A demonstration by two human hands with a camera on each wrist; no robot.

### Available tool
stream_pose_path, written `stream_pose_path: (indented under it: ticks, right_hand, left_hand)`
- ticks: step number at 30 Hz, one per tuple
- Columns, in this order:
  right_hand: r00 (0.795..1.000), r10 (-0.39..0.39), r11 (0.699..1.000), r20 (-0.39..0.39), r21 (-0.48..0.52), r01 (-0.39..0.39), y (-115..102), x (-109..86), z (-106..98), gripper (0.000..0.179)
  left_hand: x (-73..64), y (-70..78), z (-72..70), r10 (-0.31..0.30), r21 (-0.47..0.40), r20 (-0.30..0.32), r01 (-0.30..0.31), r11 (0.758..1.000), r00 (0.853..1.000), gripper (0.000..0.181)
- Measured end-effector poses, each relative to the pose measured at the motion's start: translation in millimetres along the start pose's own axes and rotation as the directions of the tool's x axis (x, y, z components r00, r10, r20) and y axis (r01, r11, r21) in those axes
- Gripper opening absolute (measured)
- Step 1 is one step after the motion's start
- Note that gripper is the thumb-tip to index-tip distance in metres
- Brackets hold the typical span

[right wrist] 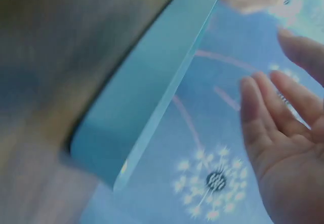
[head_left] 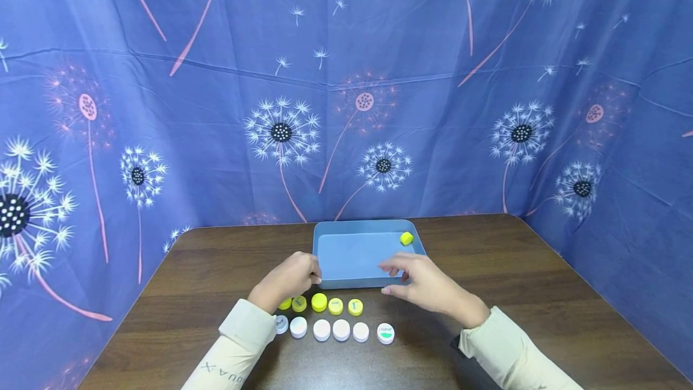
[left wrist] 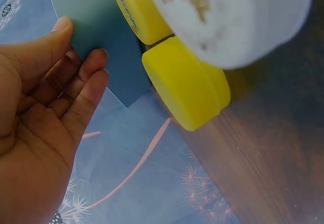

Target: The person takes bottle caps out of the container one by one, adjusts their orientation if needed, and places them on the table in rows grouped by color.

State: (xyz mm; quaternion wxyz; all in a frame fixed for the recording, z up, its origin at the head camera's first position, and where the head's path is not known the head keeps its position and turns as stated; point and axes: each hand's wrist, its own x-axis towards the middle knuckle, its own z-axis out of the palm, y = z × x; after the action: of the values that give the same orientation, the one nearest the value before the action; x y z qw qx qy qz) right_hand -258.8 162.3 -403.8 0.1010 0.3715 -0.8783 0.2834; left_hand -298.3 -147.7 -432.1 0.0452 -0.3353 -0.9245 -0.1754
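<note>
My left hand (head_left: 292,275) is at the front left corner of a shallow blue tray (head_left: 352,284), fingers loosely bent. In the left wrist view its thumb and fingertips overlap the tray wall (left wrist: 119,62), with a gap between thumb and fingers. Over the tray's front right side hovers my right hand (head_left: 425,281), its thumb spread away from the fingers and nothing between them. A small yellow piece (head_left: 406,238) lies inside the tray at the far right corner. Just in front of the tray is a row of yellow bottle caps (head_left: 319,302), partly hidden by the left hand.
Nearer me runs a second row, of white bottle caps (head_left: 341,330); a white cap with a green mark (head_left: 385,333) ends it on the right. All stand on a dark wooden table (head_left: 487,257). A blue dandelion-print cloth (head_left: 346,77) hangs behind and around the sides.
</note>
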Motion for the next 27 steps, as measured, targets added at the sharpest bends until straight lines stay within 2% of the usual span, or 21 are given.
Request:
stream_pose_path:
  ticks: [4, 8, 12, 17, 22, 27]
  right_hand:
    - [0.994, 0.017, 0.998, -0.104, -0.052, -0.023, 17.5, 20.7, -12.8, 0.040]
    - [0.985, 0.095, 0.992, -0.145, -0.074, -0.107, 36.9, 35.8, -22.2, 0.042]
    - [0.973, 0.181, 0.978, -0.141, -0.075, -0.193, 58.3, 44.5, -25.8, 0.040]
    - [0.957, 0.254, 0.954, -0.138, -0.125, -0.272, 84.9, 50.1, -25.0, 0.041]
    - [0.941, 0.314, 0.930, -0.127, -0.159, -0.331, 105.9, 52.1, -19.9, 0.042]
    - [0.933, 0.348, 0.915, -0.088, -0.186, -0.359, 120.3, 52.9, -11.9, 0.044]
  left_hand:
    - [0.0, -1.4, -0.5, 0.000, 0.005, -0.003, 0.000, 1.000, 1.000, 0.011]
    - [0.1, -1.8, -1.2, -0.005, 0.002, 0.001, 0.005, 1.000, 1.000, 0.011]
    - [0.0, -1.7, -1.3, -0.008, 0.001, 0.003, 0.008, 1.000, 1.000, 0.011]
    - [1.3, -1.3, -0.8, 0.003, 0.001, 0.001, -0.003, 1.000, 1.000, 0.012]
    - [2.2, -0.3, -1.0, 0.002, 0.001, 0.005, -0.002, 1.000, 1.000, 0.013]
    - [1.7, 0.7, -0.8, -0.007, 0.000, 0.019, 0.007, 1.000, 1.000, 0.012]
